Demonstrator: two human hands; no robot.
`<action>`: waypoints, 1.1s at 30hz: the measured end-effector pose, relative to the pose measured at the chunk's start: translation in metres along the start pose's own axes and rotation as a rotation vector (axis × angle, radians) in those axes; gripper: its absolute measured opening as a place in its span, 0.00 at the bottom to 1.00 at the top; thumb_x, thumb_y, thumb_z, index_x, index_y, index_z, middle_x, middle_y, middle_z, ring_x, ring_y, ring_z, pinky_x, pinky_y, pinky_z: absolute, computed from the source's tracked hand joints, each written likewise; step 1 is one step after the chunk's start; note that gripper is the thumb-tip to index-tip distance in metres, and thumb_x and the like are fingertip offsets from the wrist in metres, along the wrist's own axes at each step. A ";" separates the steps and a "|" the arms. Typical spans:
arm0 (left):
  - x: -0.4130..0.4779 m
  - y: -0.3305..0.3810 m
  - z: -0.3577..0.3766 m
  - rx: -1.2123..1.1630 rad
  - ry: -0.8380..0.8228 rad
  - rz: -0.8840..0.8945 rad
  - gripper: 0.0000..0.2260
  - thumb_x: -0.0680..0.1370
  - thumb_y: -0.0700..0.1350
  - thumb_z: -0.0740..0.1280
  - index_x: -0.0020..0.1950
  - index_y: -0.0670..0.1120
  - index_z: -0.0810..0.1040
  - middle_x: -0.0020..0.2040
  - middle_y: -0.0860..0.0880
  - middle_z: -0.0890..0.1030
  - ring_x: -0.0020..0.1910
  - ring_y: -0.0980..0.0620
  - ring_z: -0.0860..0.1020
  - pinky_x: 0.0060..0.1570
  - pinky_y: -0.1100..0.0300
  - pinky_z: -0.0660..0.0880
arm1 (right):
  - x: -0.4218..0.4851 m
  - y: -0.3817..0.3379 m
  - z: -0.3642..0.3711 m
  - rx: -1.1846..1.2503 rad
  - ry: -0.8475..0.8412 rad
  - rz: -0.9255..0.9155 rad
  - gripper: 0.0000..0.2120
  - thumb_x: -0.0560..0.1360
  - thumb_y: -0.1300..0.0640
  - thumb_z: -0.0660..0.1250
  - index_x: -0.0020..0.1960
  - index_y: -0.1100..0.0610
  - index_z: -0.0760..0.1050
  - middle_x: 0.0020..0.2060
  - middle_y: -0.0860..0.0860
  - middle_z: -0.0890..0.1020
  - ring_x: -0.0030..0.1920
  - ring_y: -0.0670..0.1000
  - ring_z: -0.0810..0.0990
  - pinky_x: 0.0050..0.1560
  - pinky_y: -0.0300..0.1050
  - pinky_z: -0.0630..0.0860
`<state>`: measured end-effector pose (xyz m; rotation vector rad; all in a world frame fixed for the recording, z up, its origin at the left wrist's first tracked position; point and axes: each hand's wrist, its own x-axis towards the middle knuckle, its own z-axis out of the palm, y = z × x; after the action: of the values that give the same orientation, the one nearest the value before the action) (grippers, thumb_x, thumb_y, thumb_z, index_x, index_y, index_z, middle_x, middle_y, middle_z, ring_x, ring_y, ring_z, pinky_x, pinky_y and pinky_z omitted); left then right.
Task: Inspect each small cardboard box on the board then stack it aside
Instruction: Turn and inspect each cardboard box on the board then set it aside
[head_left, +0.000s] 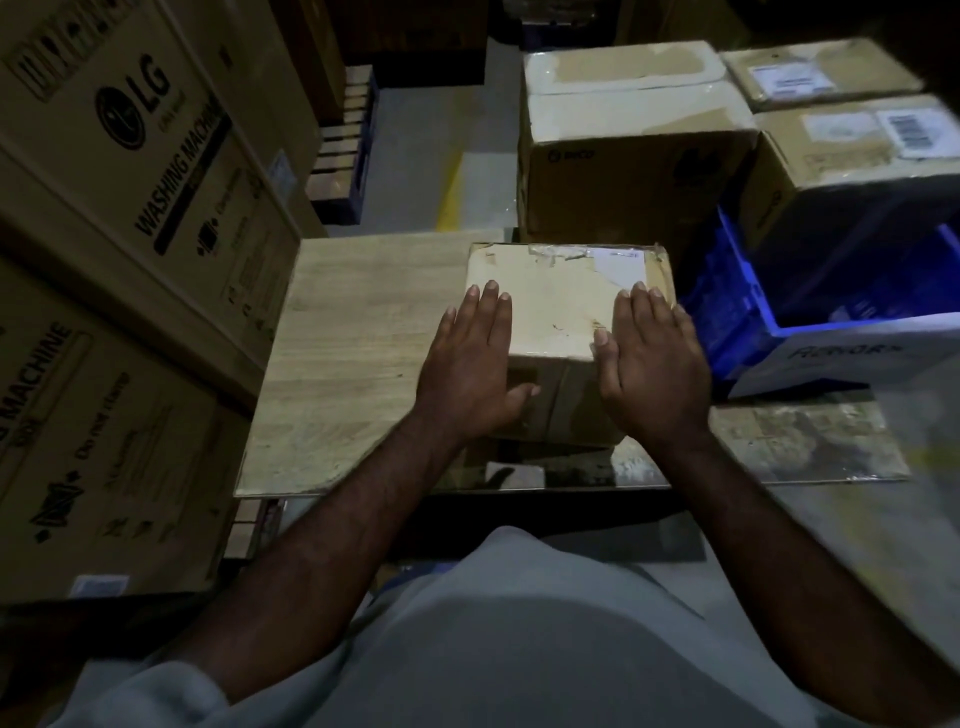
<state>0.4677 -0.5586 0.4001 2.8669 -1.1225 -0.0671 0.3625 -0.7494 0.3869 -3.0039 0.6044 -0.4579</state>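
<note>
The small cardboard box (558, 306) sits on the right part of the wooden board (353, 353), right in front of the person. Both hands lie open on it. The left hand (470, 364) has straight fingers over the top's left edge and its thumb on the near face. The right hand (652, 364) rests flat on the top's right side. Neither grips anything. To inspect well, I would slide the palms to opposite sides, lift squarely, and turn each face to the light, checking the ragged tape (558, 253) and dented far corners. The box's white label (618, 262) is too blurred to read. The big carton (130, 156) on the left reads "LG" and "WASHING MACHINE". A barcode label (914, 127) marks a far carton, and the lettering on the white box (841, 358) in the blue crate (737, 322) is unclear.
</note>
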 end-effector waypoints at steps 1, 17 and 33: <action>0.001 0.000 0.001 0.006 -0.003 0.001 0.50 0.77 0.70 0.64 0.84 0.42 0.44 0.85 0.42 0.43 0.84 0.43 0.42 0.80 0.46 0.43 | 0.000 0.000 -0.001 -0.009 -0.016 -0.007 0.32 0.86 0.44 0.44 0.79 0.64 0.65 0.77 0.63 0.69 0.79 0.61 0.66 0.79 0.58 0.60; 0.065 0.003 -0.024 -0.012 0.012 -0.049 0.44 0.78 0.75 0.45 0.85 0.46 0.47 0.85 0.46 0.44 0.84 0.44 0.45 0.79 0.38 0.45 | 0.075 0.020 -0.017 0.161 -0.312 0.031 0.35 0.87 0.39 0.47 0.85 0.59 0.47 0.85 0.56 0.47 0.84 0.55 0.43 0.83 0.57 0.46; 0.055 0.003 -0.009 -0.188 0.124 -0.251 0.40 0.78 0.73 0.55 0.83 0.49 0.58 0.85 0.41 0.46 0.83 0.40 0.47 0.76 0.40 0.58 | 0.067 0.035 -0.005 0.749 -0.205 0.396 0.34 0.84 0.44 0.65 0.84 0.51 0.56 0.83 0.53 0.61 0.80 0.58 0.63 0.77 0.59 0.64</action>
<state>0.5061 -0.5977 0.4085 2.7816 -0.6915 -0.0063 0.4072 -0.8078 0.4068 -2.1267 0.7695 -0.2617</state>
